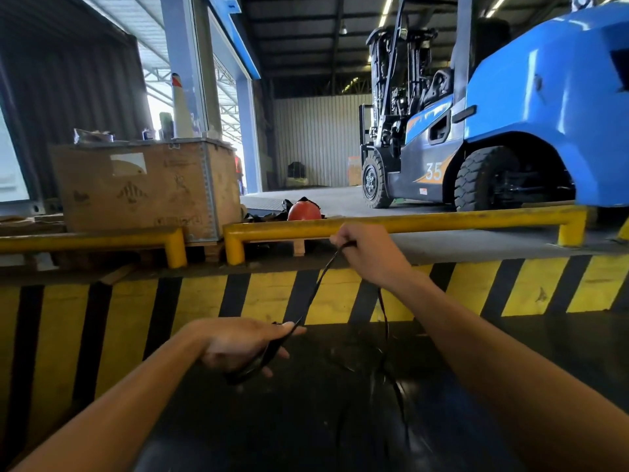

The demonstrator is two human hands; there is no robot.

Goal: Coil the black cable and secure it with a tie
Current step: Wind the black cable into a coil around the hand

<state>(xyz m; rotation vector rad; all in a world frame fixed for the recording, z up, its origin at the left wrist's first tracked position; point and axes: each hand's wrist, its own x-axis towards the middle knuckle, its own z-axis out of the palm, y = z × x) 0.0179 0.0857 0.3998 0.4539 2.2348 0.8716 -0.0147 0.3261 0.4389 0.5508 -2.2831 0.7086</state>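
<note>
A thin black cable (318, 284) stretches taut between my two hands. My left hand (238, 345), low and near the centre, is closed on a small bundle of cable loops that sticks out below its fingers. My right hand (369, 252) is raised higher and farther away, pinching the cable between thumb and fingers. From the right hand the cable drops down along my wrist and trails loosely onto the dark floor (384, 369), where it is hard to follow. No tie is visible.
A yellow-and-black striped kerb (204, 298) runs across in front of me, topped by yellow guard rails (408, 224). Behind stand a cardboard-sided crate (143, 185), an orange helmet (304, 210) and a blue forklift (510, 131). The floor below my arms is dark and glossy.
</note>
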